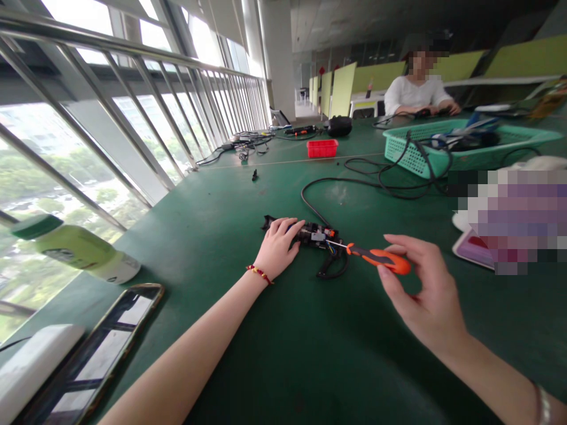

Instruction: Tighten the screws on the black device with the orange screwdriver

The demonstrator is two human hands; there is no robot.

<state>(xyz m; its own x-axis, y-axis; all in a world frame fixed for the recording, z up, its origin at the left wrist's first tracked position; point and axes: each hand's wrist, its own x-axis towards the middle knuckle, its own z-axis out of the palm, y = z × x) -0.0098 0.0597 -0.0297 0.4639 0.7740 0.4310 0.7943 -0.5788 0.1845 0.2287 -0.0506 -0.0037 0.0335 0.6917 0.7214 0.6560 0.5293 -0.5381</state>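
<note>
A small black device (316, 236) with exposed wires and parts lies on the green table (274, 354), and a black cable runs from it. My left hand (279, 248), a red bead bracelet on its wrist, presses down on the device's left end with curled fingers. My right hand (419, 289) pinches the orange and black handle of a screwdriver (376, 258). The screwdriver's thin metal tip rests on the device's right part.
A phone (106, 348) and a green-capped bottle (75, 248) lie at the left near the window railing. A teal basket (465, 147) with cables, a small red box (322, 148), and loose cords sit further back. A person in white sits at the far end.
</note>
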